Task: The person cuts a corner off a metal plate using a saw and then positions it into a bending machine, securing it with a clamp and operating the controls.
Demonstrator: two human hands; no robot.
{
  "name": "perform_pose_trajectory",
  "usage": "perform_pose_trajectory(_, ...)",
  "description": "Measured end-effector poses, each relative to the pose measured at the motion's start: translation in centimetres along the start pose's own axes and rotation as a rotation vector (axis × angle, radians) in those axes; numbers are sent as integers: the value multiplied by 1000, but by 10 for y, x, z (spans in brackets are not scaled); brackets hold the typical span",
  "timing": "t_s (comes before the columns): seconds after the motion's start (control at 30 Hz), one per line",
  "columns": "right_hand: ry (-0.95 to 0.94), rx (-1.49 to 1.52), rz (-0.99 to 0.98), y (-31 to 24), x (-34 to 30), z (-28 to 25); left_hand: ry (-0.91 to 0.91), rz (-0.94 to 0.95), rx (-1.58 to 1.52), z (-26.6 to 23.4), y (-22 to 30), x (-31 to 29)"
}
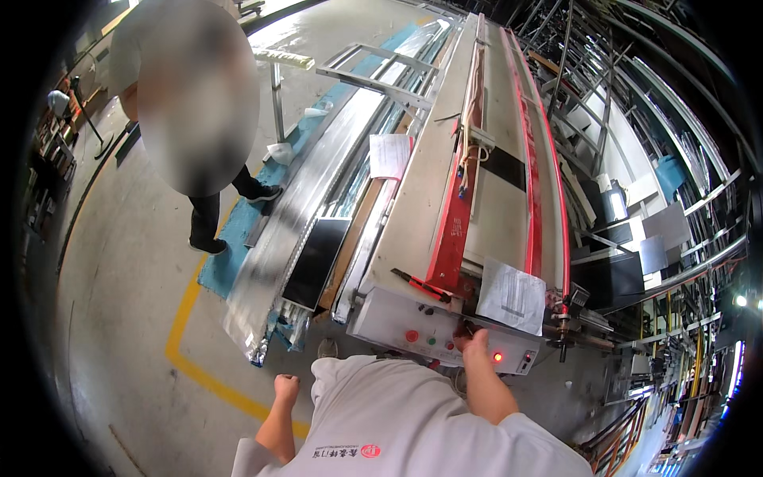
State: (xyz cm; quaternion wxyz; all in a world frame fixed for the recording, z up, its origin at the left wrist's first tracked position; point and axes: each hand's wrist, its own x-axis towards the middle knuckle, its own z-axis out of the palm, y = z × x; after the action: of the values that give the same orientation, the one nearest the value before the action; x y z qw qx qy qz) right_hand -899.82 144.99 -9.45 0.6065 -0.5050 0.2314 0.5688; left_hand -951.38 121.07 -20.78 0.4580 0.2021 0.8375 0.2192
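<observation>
My right hand (pixel 475 343) reaches to the grey control panel (pixel 389 314) at the near end of a long machine. Its fingers are closed against a dark, reddish part at the panel's top edge, which I cannot make out. A red button (pixel 412 336), a small green button (pixel 431 341) and a lit red lamp (pixel 497 357) sit on the panel's face near that hand. Low on the left, my left hand (pixel 287 387) hangs beside my body with its fingers curled in and nothing visible in them. A printed paper sheet (pixel 511 296) lies over the machine's end, just above the panel.
The machine's beige bed (pixel 413 207) carries long red rails (pixel 455 226). To its left lie film-wrapped metal profiles (pixel 318 159) and a black panel (pixel 315 262). Another person (pixel 195 103) stands farther left, near a yellow floor line (pixel 181 322). Racks of profiles (pixel 683 119) fill the right.
</observation>
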Motion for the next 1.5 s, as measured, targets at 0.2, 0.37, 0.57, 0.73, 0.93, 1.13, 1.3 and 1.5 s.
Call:
perform_pose_trajectory(0.2, -88, -65, 18, -14, 42, -31, 19, 16, 12, -20, 2, 8)
perform_pose_trajectory(0.37, 146, -283, -63, 2, 12, -25, -37, -21, 0, -21, 14, 13)
perform_pose_trajectory(0.57, 149, -173, -37, 18, 9, -67, -104, -5, -1, -20, 25, 20)
perform_pose_trajectory(0.73, 58, -94, -111, 31, -14, -98, -177, -19, 36, -26, 16, 44)
perform_pose_trajectory(0.93, 111, -93, -220, 42, -77, -123, -282, 17, 126, -30, 24, 67)
perform_pose_trajectory(1.13, 250, -21, -264, 42, -112, -142, -403, 21, 203, -15, 15, 86)
perform_pose_trajectory(1.3, 274, 48, -303, 27, -119, -189, -429, 24, 294, 3, 64, 56)
perform_pose_trajectory(1.5, 308, -107, -530, -24, -101, -179, -367, 100, 280, 19, 91, 30)
